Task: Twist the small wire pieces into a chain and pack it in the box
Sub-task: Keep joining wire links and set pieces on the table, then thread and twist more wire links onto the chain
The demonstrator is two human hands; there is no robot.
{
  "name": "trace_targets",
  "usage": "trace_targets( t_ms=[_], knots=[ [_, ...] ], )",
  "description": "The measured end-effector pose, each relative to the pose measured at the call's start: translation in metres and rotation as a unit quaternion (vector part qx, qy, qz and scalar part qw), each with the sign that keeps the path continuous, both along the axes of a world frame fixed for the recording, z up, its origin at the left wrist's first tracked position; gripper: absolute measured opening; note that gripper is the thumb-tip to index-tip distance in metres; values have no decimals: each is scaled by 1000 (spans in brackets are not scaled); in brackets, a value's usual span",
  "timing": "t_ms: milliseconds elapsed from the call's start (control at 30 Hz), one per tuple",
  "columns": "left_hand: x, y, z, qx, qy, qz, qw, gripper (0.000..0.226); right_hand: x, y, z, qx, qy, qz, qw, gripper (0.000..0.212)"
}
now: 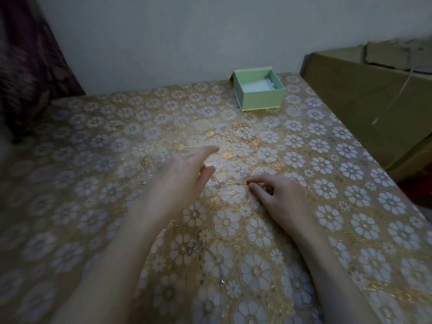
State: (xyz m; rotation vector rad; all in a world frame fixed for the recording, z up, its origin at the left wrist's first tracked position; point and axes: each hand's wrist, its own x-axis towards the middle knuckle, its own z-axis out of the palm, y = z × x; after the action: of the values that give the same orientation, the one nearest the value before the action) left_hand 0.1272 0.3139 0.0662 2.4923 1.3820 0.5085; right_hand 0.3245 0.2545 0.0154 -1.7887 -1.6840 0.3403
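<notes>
A small pale green box (264, 97) stands open at the far side of the table, with a white pad inside. My left hand (184, 174) hovers over the table's middle, blurred, with its fingers straight and nothing in it. My right hand (278, 195) rests on the cloth with its fingers curled, the fingertips pinching small wire pieces (266, 189) that glint beneath them. More thin wire pieces (192, 247) lie loose on the cloth between my forearms, hard to make out against the pattern.
The table wears a gold and white flower-patterned cloth (350, 183). A large cardboard carton (374, 101) stands against the right edge. A dark curtain (28, 66) hangs at the far left, and a plain wall runs behind.
</notes>
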Motion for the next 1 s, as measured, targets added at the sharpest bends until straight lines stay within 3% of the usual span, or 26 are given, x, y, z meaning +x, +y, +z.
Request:
trace_targets(
  t_ms=[133,300,433,533,633,800,1000],
  knots=[
    [7,-26,-18,-99,-65,-16,993,36,1,-5,4,17,38,-18,999,15],
    [33,-50,-27,-143,-155,-50,976,36,14,-17,53,36,302,-52,951,23],
    [72,-61,-16,-216,-278,-71,933,43,20,-15,103,33,429,-11,903,33],
    [101,-67,-11,-239,-288,-82,924,43,20,-16,134,29,473,47,879,34],
    [114,-72,-10,-263,-327,-58,906,22,19,-21,157,27,504,88,859,34],
    [106,-81,-10,-246,-284,-28,926,21,21,-30,181,28,512,112,851,32],
    [83,-86,-13,-256,-269,0,929,17,24,-37,206,49,581,109,805,31]
  ],
)
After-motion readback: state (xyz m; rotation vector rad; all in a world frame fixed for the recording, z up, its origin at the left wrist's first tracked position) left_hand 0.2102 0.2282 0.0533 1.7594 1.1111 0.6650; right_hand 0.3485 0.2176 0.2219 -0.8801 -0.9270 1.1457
